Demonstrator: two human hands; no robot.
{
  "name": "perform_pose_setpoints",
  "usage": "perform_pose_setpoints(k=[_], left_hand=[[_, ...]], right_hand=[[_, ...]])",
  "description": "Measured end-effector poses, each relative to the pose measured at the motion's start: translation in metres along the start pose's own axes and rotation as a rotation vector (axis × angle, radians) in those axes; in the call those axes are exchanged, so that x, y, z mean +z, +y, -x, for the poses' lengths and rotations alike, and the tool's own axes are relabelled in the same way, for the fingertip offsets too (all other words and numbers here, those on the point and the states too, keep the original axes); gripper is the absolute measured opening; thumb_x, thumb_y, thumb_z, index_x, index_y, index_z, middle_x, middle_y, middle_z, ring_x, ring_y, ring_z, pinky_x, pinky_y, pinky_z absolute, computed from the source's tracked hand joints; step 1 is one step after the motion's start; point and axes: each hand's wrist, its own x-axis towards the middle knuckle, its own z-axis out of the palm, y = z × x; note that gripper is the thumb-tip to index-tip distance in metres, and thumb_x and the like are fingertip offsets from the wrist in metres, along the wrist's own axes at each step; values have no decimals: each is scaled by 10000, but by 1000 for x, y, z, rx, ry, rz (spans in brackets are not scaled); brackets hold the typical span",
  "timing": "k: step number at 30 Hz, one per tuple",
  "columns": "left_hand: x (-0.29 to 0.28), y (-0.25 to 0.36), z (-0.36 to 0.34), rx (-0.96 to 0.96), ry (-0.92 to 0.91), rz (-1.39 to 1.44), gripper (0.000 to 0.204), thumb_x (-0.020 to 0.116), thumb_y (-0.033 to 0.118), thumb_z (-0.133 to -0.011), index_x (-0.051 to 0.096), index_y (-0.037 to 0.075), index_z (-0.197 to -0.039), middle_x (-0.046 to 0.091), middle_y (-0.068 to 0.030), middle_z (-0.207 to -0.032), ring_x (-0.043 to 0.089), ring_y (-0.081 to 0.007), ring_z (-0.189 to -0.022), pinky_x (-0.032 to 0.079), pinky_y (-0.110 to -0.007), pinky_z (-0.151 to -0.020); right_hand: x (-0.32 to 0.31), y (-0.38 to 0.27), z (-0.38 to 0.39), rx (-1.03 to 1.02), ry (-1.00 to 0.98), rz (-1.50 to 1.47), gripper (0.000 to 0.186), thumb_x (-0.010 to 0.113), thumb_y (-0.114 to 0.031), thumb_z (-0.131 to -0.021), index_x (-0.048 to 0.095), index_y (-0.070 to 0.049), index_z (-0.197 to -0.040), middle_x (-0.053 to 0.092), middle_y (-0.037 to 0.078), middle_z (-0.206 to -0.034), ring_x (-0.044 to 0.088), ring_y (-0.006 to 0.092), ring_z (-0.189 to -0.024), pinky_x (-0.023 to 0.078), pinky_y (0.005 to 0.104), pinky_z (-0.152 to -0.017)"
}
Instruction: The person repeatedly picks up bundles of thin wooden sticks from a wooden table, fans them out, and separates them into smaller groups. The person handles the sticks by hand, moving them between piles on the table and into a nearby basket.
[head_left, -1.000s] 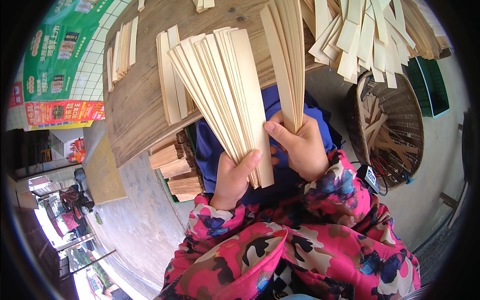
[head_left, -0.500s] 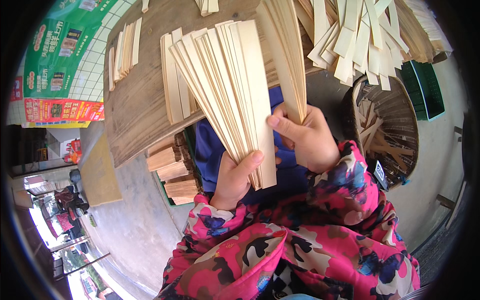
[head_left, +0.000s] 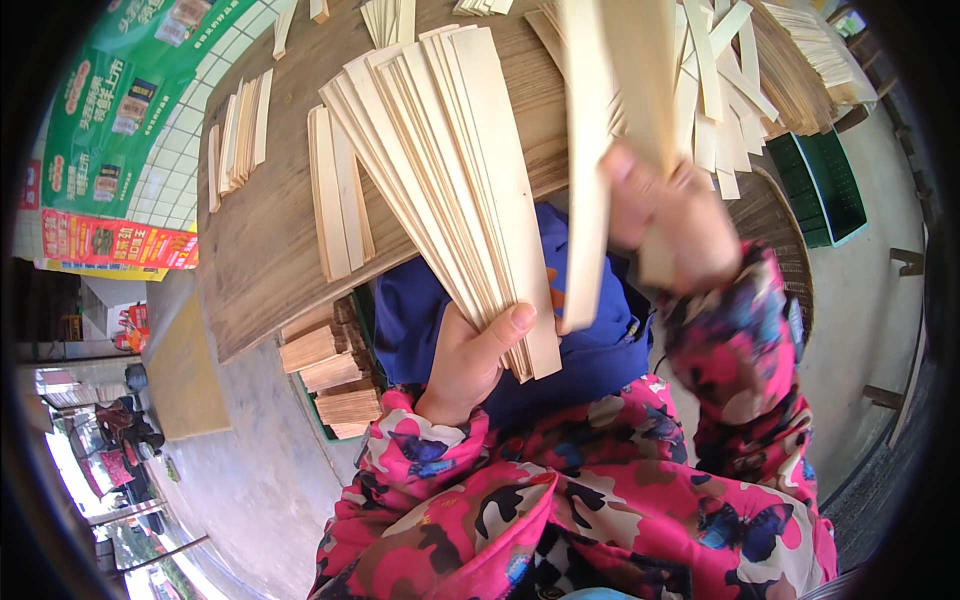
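Observation:
My left hand grips a fanned bundle of pale wooden strips that points up over the wooden table edge, thumb across its lower end. My right hand, smeared by motion, holds a second bundle of strips to the right. A long strip stands slightly apart between the two hands, its hold unclear. Beneath them lies blue cloth over my lap.
Several strip groups lie on the wooden table, with a loose heap at the right. Below are a crate of wood bundles, a wicker basket partly behind my arm and a green crate. Green and red printed sheets cover the left.
My right hand has swung up and right with its bundle, and one strip has separated from it toward the left. My left hand keeps its fan in nearly the same place.

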Motion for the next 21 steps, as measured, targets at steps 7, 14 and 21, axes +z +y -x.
perform_pose_setpoints(k=[7, 14, 21], left_hand=[[6, 3, -7, -19, -12, 12, 465, 606, 206, -829, 450, -53, -1182, 585, -142, -926, 637, -239, -765, 540, -325, -651], [12, -2, -10, -55, 29, -58, 423, 597, 187, -837, 471, -53, -1161, 592, -138, -913, 636, -237, -764, 540, -327, -650], [11, 2, -7, -34, -49, -15, 452, 593, 236, -848, 469, -67, -1159, 594, -131, -914, 633, -233, -751, 526, -314, -640]], right_hand=[[-24, -43, -24, -423, 586, 467, 161, 597, -154, -829, 626, -2, -875, 458, -56, -573, 371, 14, -485, 284, 189, -425], [8, 30, 9, -101, 56, 102, 112, 629, -119, -830, 589, -22, -789, 484, -50, -623, 396, 28, -542, 314, 185, -486], [-29, -73, -51, -362, 728, 590, 195, 619, -203, -790, 640, -21, -853, 406, -56, -548, 354, 53, -451, 280, 227, -400]])
